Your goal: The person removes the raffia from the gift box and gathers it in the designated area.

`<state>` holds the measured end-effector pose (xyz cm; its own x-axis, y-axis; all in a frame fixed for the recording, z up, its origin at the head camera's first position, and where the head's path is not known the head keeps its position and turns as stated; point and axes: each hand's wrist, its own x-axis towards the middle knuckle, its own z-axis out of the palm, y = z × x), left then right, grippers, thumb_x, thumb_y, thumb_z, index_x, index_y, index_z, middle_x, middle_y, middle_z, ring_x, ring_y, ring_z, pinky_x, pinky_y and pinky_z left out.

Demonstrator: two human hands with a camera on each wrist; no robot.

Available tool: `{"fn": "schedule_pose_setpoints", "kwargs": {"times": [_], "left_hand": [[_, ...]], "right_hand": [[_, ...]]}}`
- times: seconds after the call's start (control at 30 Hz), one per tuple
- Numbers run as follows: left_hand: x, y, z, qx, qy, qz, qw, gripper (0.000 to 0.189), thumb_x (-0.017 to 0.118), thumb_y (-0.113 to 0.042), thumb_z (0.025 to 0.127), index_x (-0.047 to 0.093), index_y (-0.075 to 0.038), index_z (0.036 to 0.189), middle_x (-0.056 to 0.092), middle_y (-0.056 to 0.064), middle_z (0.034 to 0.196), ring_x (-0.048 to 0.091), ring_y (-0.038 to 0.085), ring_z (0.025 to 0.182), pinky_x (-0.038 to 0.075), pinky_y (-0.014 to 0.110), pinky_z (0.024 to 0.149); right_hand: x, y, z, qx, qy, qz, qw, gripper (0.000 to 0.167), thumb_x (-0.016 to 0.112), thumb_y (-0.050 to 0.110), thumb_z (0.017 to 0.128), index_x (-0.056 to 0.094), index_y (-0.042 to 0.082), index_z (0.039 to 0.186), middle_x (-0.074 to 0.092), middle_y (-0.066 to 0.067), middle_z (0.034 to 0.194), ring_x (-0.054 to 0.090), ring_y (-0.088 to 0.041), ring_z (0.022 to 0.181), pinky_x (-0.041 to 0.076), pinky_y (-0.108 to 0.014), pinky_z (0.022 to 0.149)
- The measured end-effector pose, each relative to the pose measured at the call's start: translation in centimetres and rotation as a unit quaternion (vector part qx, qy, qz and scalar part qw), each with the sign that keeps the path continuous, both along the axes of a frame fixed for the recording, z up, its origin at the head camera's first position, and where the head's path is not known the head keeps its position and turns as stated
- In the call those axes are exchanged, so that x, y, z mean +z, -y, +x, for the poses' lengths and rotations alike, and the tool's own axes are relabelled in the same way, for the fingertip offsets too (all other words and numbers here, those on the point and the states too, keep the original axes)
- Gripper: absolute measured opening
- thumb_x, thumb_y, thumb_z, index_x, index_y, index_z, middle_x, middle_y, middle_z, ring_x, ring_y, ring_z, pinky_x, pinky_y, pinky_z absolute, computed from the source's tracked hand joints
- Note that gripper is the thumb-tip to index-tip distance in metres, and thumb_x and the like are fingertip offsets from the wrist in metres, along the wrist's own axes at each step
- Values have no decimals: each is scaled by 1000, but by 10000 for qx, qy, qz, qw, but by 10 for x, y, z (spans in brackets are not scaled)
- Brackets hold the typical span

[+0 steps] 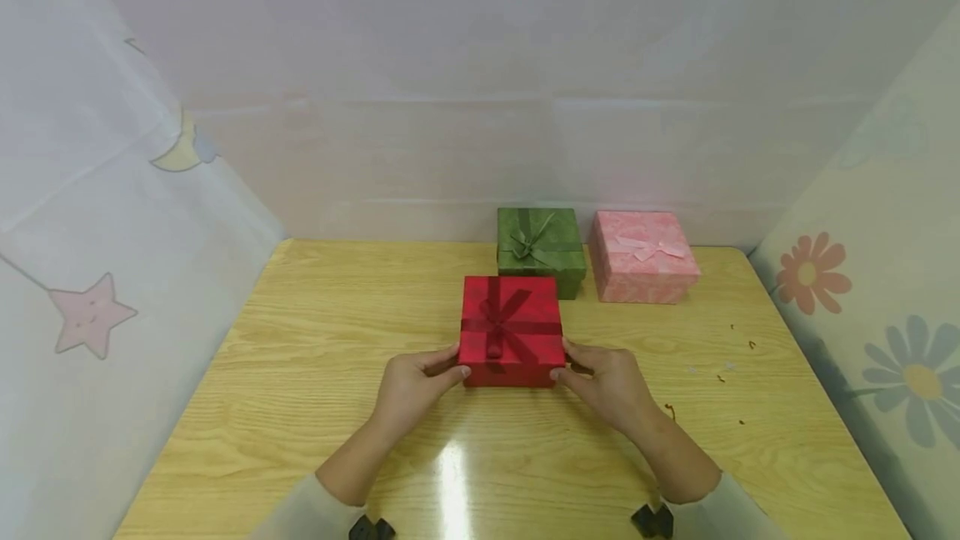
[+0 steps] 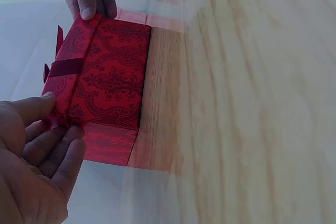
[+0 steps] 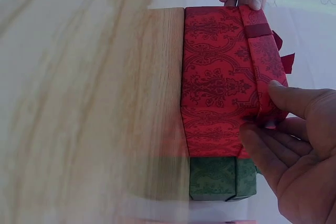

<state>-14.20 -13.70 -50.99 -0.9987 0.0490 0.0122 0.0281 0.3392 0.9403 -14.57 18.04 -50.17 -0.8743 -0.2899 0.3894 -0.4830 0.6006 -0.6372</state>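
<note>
Where the surface (image 1: 337, 315) comes closest to my head view, a strip of glare (image 1: 452, 490) lies on the wood grain, with pale sleeves (image 1: 303, 515) to either side and small black fittings (image 1: 651, 521) at the cuffs. Past them I have the left hand (image 1: 412, 386) and the right hand (image 1: 611, 382), both with a narrow grip, pinching opposite sides of a red gift box (image 1: 517, 346). Each thumb sits by a front corner, and my wrist views show the thumbs on the lid's rim with the other fingers bent in at the sides beneath it. The box is near the middle of the surface, upright and lidded, and looks to be resting there; dark red ribbon crosses its top to a bow (image 1: 495, 328), and a damask pattern covers its walls. Off to the right I see thin brown scraps (image 1: 670, 412) scattered on the wood.

Just behind the red one stands a green gift box (image 1: 551, 232), partly covered by it; whether they touch I cannot tell. Right of that, across a slim gap, is a pink gift box (image 1: 637, 286) with a pink bow (image 1: 649, 249). Farthest off hangs a pale backdrop cloth (image 1: 450, 65).
</note>
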Motion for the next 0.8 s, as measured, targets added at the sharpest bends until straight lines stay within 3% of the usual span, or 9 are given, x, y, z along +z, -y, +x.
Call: {"fn": "schedule_pose_setpoints", "kwargs": {"times": [0.27, 0.8], "left_hand": [[-1, -3, -2, -37, -199, -118, 9997, 39, 90, -30, 84, 79, -22, 120, 77, -2, 114, 72, 17, 110, 62, 27, 84], [0, -6, 1, 39, -386, -44, 9992, 36, 89, -25, 85, 80, -17, 119, 77, 1, 114, 75, 17, 103, 63, 26, 80]], "right_hand": [[-1, -1, 1, -218, -139, 18, 9997, 53, 92, 15, 80, 72, -1, 126, 74, -15, 117, 76, -25, 99, 65, -35, 77], [4, 0, 3, -202, -454, 58, 9988, 54, 93, 14, 78, 72, -2, 125, 74, -15, 116, 76, -27, 99, 65, -38, 78]]}}
